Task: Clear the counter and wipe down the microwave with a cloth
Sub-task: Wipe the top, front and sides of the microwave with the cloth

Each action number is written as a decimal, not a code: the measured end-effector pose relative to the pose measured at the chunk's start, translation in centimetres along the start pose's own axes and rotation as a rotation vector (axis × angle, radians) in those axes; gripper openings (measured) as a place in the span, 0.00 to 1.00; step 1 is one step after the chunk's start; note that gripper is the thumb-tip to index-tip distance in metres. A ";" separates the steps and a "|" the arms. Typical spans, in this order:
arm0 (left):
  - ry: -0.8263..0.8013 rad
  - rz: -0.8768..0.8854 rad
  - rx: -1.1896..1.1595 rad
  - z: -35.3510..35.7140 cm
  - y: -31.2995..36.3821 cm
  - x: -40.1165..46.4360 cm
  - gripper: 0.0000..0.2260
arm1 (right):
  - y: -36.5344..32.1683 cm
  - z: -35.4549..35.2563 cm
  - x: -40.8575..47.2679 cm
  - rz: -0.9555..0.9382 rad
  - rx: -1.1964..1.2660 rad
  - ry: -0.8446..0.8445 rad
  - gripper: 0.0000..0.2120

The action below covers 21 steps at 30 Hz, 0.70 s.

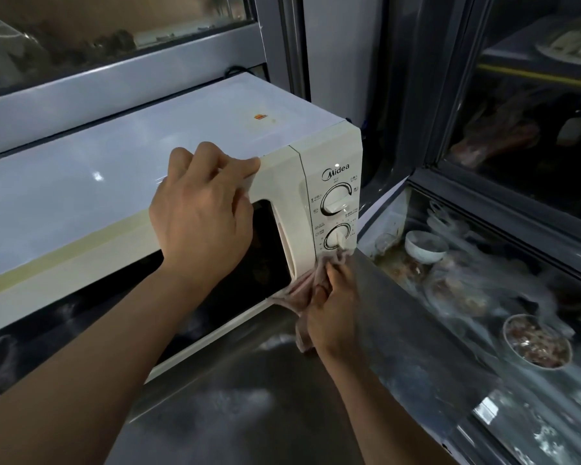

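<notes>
A cream-white microwave (148, 169) with a dark door window and two dials stands on a steel counter (249, 407). My left hand (202, 209) rests on the top front edge of its door, fingers curled over the rim. My right hand (332, 313) grips a bunched pinkish cloth (304, 286) and presses it against the lower corner of the control panel, just under the lower dial (336, 238).
To the right is a glass-topped display case (483, 330) holding a white bowl (425, 245) and wrapped dishes of food. A dark glass-door cabinet (534, 112) stands behind it. A window frame (114, 75) runs behind the microwave.
</notes>
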State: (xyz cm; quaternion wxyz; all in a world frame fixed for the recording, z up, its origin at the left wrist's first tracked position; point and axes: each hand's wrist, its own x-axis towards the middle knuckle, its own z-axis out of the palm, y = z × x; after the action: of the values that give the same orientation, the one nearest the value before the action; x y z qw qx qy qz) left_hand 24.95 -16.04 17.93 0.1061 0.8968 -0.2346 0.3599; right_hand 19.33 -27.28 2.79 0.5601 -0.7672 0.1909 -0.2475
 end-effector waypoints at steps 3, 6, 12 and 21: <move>0.000 0.013 0.003 0.0 0.1 0.0 0.13 | 0.3 0.1 0.8 -0.010 -0.015 0.070 0.22; 0.003 0.011 0.004 0.1 0.0 0.0 0.14 | 0.3 0.5 1.1 -0.054 -0.014 0.125 0.23; 0.002 0.014 0.009 0.1 0.1 0.1 0.13 | 2.5 -0.7 2.5 0.142 -0.077 0.000 0.20; -0.025 -0.017 0.018 0.0 0.2 0.1 0.14 | -1.9 -4.9 6.9 -0.263 0.014 0.266 0.11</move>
State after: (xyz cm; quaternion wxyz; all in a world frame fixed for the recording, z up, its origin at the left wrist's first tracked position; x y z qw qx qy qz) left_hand 24.92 -16.26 18.00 0.0981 0.9040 -0.2249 0.3501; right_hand 22.02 -34.38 6.97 0.4981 -0.7420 0.1598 -0.4193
